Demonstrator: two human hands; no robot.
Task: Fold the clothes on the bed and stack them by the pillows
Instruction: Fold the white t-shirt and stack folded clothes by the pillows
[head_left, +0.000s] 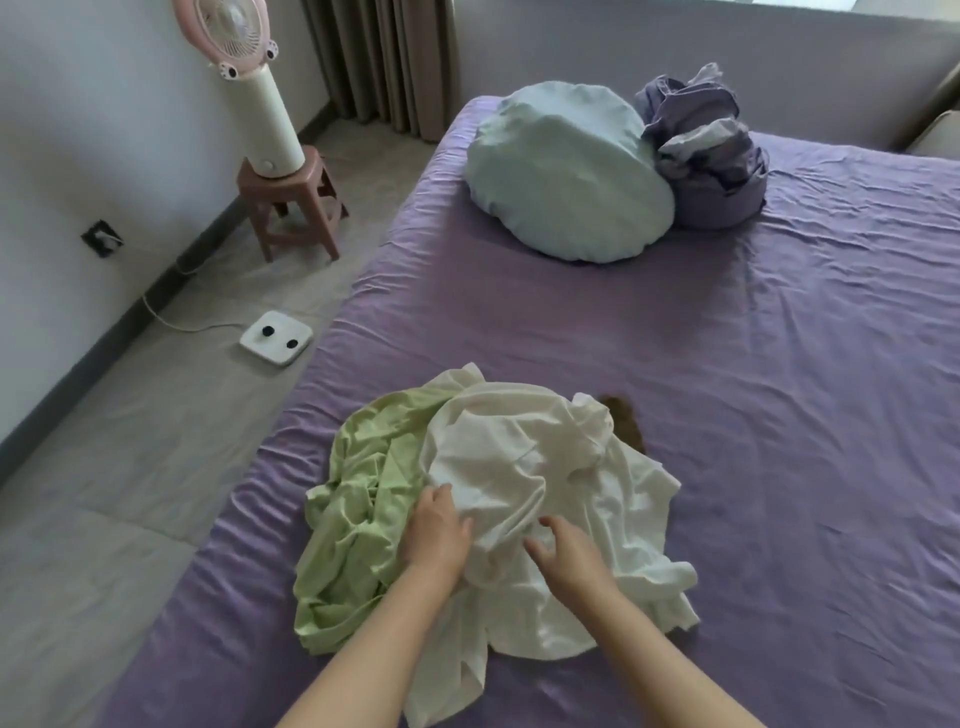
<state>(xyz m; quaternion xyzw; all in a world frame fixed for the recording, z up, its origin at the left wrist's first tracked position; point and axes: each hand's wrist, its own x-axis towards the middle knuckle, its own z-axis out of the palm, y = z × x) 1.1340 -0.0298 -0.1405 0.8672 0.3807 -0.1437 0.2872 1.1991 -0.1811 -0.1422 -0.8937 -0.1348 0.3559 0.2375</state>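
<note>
1. Clothes: white garment is heaped over green garment, unfolded, mid-bed.
2. Nothing is stacked by the pillow.
3. Left hand and right hand are laid on the white garment, fingers loosely spread; no grip is seen.

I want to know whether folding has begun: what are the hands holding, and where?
The left hand rests on the white garment at its left edge. The right hand hovers over its near folds with fingers spread. No firm grip shows.
</note>
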